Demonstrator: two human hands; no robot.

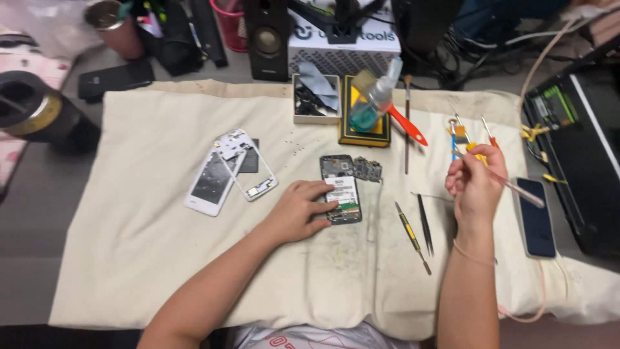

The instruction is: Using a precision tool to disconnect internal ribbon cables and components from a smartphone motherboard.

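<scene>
phone is open, white frame already off on the cloth. our left hand lies flat on it, fingers loose; right hand fingers pinch a thin tool, board looks still in.

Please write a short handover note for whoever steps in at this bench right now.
Left hand rests on the opened phone, pinning it to the cream cloth.
Right hand is raised, holding a thin pink-handled tool.
Done: white frame and screen panel lie off to the left; a small circuit board sits beside the phone.
Left: phone is open, board unfitted. Tweezers and yellow-handled screwdriver lie between the hands.
</scene>
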